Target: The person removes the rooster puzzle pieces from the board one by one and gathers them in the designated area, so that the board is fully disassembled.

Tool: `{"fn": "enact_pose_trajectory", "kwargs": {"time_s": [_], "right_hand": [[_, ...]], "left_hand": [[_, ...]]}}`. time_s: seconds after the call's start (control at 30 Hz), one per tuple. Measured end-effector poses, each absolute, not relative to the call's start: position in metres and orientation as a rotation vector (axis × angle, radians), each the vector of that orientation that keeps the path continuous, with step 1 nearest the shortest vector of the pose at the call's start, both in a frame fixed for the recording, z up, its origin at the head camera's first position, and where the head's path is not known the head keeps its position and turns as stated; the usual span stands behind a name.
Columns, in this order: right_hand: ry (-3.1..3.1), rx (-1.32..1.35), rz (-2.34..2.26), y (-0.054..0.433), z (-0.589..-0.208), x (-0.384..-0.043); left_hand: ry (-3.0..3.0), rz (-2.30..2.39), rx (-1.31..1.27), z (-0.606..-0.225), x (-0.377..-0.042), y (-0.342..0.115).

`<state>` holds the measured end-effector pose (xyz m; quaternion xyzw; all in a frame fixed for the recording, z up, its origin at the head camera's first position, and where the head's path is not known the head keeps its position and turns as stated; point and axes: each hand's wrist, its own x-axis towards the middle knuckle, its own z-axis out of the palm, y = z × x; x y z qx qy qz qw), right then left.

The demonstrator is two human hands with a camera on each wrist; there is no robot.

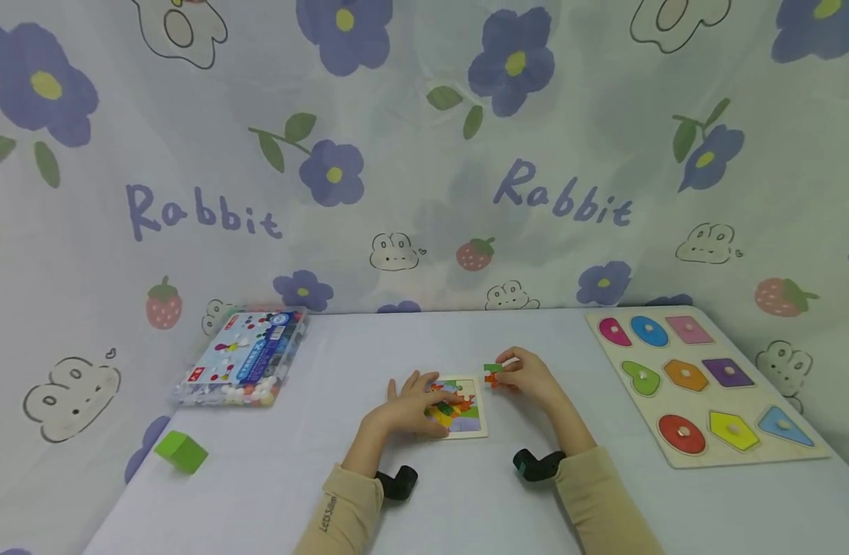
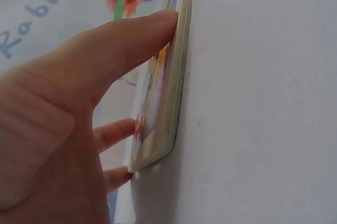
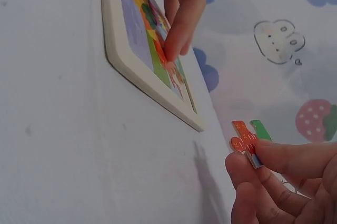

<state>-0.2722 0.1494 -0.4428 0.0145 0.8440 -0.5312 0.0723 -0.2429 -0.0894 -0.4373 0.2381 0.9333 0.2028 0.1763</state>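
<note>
A small jigsaw puzzle in a pale wooden frame [image 1: 484,416] lies on the white table, a colourful picture inside it. My left hand [image 1: 413,408] is spread over its left part. In the left wrist view the thumb [image 2: 142,34] rests on the near rim, and two fingertips touch the frame farther off. An index finger [image 3: 180,34] presses on the picture in the right wrist view. Just right of the frame, my right hand [image 1: 531,378] pinches a puzzle piece [image 3: 246,138], orange-red and green, between thumb and fingers, raised off the table.
A clear box of small parts with a blue printed sheet [image 1: 240,351] lies at the back left. A green block [image 1: 181,452] sits at the front left. On the right is a wooden shape board [image 1: 688,408] with knobbed pieces. A patterned cloth hangs behind the table.
</note>
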Motion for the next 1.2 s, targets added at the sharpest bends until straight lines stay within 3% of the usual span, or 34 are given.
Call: {"fn": "enact_pose_trajectory", "kwargs": {"time_s": [1.2], "right_hand": [[2.514,0.236,-1.733,0.230,-0.433,-0.267]], "left_hand": [[2.659,0.641,0.714,-0.441,-0.243,-0.092]]}}
